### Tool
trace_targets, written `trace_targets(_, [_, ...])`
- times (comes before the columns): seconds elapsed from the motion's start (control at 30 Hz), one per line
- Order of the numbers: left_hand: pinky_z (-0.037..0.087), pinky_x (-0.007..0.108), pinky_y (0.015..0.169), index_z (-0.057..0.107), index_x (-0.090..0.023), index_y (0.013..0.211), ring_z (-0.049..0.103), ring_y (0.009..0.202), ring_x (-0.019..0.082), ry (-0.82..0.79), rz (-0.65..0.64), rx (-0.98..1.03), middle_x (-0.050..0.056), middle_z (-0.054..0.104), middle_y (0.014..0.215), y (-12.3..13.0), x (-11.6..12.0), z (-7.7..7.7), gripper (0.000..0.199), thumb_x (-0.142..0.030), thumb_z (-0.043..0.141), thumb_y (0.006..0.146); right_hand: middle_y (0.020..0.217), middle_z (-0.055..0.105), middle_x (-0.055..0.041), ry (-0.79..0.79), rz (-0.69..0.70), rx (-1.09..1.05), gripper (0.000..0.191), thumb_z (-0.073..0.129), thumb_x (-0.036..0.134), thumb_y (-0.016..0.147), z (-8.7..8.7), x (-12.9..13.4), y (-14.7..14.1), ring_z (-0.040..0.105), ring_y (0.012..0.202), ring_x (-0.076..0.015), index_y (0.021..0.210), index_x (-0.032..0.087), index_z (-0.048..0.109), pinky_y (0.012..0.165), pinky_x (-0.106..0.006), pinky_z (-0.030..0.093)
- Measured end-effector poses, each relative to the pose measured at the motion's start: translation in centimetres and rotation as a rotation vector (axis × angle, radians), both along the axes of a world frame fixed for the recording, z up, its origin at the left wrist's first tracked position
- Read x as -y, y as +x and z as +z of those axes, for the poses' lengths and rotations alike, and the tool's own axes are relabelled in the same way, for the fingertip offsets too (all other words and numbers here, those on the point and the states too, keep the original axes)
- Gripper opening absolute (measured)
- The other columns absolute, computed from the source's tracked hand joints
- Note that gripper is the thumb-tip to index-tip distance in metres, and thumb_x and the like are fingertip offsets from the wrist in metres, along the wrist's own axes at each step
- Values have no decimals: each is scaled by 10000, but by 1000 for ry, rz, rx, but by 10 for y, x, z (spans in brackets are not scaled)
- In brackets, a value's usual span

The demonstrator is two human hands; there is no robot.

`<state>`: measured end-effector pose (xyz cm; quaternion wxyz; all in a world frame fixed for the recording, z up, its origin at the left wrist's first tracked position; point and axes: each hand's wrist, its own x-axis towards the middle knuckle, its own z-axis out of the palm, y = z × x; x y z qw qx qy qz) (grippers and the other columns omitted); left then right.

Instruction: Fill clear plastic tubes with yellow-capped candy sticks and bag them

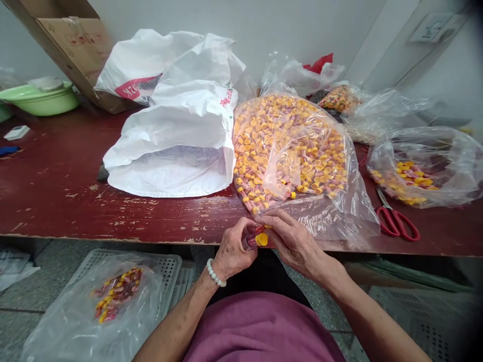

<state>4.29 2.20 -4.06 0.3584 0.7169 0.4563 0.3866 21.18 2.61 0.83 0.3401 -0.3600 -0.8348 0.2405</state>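
Note:
My left hand (234,250), with a beaded bracelet at its wrist, is closed around a small clear tube with a yellow cap (261,240) and reddish contents. Beside it my right hand (289,239) pinches a small red and yellow piece (264,228) close to the tube; the fingertips partly hide it. Just beyond both hands lies a large clear bag (283,146) full of yellow-capped pieces. Left of that bag, a white sack (177,130) gapes open with clear tubes (188,157) inside.
Red-handled scissors (397,222) and a smaller plastic bag (418,176) of capped pieces lie right on the red table (68,201). Below left, a bag (132,301) rests on a crate (166,261). A green basin (49,100) and cardboard box (79,55) stand back left.

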Motion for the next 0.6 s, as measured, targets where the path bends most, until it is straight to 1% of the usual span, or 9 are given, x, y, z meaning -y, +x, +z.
trace_targets(0.07, [445, 248, 645, 504, -189, 931, 593, 687, 144, -7, -10, 13, 12, 629, 792, 0, 1, 1, 304, -64, 563, 660, 1085, 592, -77, -7, -18, 11, 350, 416, 148, 907, -2, -1, 0, 581, 999, -172, 1239, 248, 471, 847, -328, 502])
trace_targets(0.13, [445, 246, 641, 502, -186, 934, 594, 688, 144, -32, -13, 36, 14, 628, 798, 0, 2, 1, 296, -76, 568, 668, 1071, 598, -72, -9, -65, -13, 355, 421, 157, 906, -6, -2, 3, 582, 993, -172, 1248, 248, 453, 860, -339, 498])
trace_targets(0.2, [440, 239, 631, 506, -186, 926, 586, 679, 140, -49, -5, 55, 8, 618, 782, -1, 2, 0, 284, -86, 576, 670, 1063, 580, -74, 27, -99, -27, 308, 398, 135, 899, -13, -4, 5, 565, 1008, -179, 1155, 250, 526, 863, -356, 491])
trace_targets(0.27, [436, 236, 634, 517, -186, 914, 576, 675, 135, -50, 11, 62, 1, 606, 772, -1, 2, -2, 275, -93, 584, 665, 1070, 552, -76, 83, -104, 0, 314, 388, 90, 869, -22, -4, 3, 535, 1029, -197, 1046, 248, 593, 863, -387, 480])
trace_targets(0.37, [429, 232, 633, 528, -182, 891, 562, 671, 127, -70, 45, 74, -4, 597, 774, -1, 0, -7, 246, -112, 594, 665, 1097, 523, -68, 113, -90, 32, 372, 420, 55, 822, -36, -3, -2, 519, 1006, -202, 1061, 269, 608, 838, -407, 478])
trace_targets(0.47, [436, 228, 635, 525, -173, 895, 557, 677, 123, -126, 88, 132, -1, 596, 790, -2, -2, -12, 264, -130, 618, 651, 1126, 519, -62, 59, -67, -4, 378, 411, 68, 831, -45, -8, 2, 528, 1018, -186, 1081, 274, 605, 845, -381, 478])
trace_targets(0.5, [441, 226, 634, 519, -170, 898, 557, 682, 122, -151, 101, 162, 2, 595, 801, -3, -2, -13, 282, -131, 627, 641, 1095, 540, -62, 39, -111, -21, 352, 402, 82, 841, -48, -14, 7, 542, 996, -179, 1063, 260, 610, 836, -365, 481])
trace_targets(0.53, [445, 224, 626, 512, -168, 900, 557, 681, 121, -180, 114, 189, 4, 593, 807, -5, -3, -14, 297, -131, 635, 632, 1046, 566, -64, 30, -198, -27, 318, 395, 100, 849, -51, -22, 15, 559, 958, -177, 1031, 240, 615, 817, -353, 484])
trace_targets(0.6, [447, 219, 605, 497, -167, 899, 559, 679, 120, -235, 140, 224, 6, 590, 808, -9, -3, -16, 312, -136, 644, 625, 939, 608, -77, 59, -468, 12, 244, 404, 139, 851, -61, -44, 36, 577, 885, -196, 955, 199, 616, 790, -361, 482])
